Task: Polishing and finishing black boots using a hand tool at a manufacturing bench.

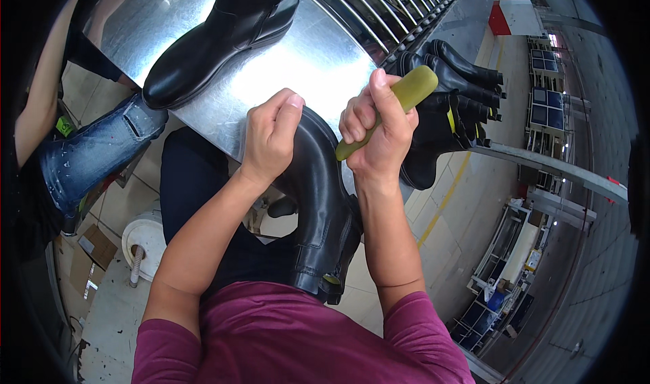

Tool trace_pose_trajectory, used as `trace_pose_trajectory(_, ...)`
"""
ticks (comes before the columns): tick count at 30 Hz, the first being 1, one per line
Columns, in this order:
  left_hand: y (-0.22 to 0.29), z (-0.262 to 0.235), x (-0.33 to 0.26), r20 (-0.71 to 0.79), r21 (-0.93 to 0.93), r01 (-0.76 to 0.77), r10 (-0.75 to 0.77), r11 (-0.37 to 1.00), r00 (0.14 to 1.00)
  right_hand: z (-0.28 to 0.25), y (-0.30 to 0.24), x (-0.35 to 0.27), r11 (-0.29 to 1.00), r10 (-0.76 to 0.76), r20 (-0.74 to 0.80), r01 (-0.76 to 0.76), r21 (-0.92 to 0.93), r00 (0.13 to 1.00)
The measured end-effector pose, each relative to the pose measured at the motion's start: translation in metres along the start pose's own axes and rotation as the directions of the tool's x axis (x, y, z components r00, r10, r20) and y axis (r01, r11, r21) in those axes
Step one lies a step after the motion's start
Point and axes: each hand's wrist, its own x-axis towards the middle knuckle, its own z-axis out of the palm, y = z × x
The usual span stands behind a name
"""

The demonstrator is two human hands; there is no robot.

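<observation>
In my right hand (380, 128) is a rounded, olive-green bar (414, 87), its lower end slanting toward a black leather boot (318, 181). The fingers wrap round the bar, thumb along its side. That boot lies between my forearms, one end against my lap and the other at the metal table's edge. My left hand (272, 137) is closed at the boot's far left side, thumb pressed on the curled fingers; whatever it may hold is hidden. Farther off, another black boot (217, 42) with blue lining at its opening lies on the shiny metal table (338, 42).
A roller conveyor (379, 5) adjoins the table's far side. Several black boots (453, 79) stand together at the right, by a metal rail (542, 164). At the left is another person's jeans-clad leg (101, 150) and arm. A white round container (143, 242) stands low at the left.
</observation>
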Motion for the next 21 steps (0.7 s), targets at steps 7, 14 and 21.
trace_pose_trajectory(7,-0.001,-0.003,0.001,0.017,-0.024,-0.004,0.004,1.0,1.0,0.014,-0.004,0.009,0.998,0.053,0.062,-0.051,-0.029,0.997)
trace_pose_trajectory(14,-0.002,-0.009,-0.002,0.016,-0.029,-0.01,0.011,1.0,1.0,0.035,0.001,0.011,1.0,0.006,0.106,-0.004,-0.01,0.994)
trace_pose_trajectory(21,-0.008,0.0,-0.003,-0.053,-0.06,-0.077,0.074,0.995,0.996,0.042,0.009,0.014,0.997,-0.068,0.147,0.063,0.038,0.987)
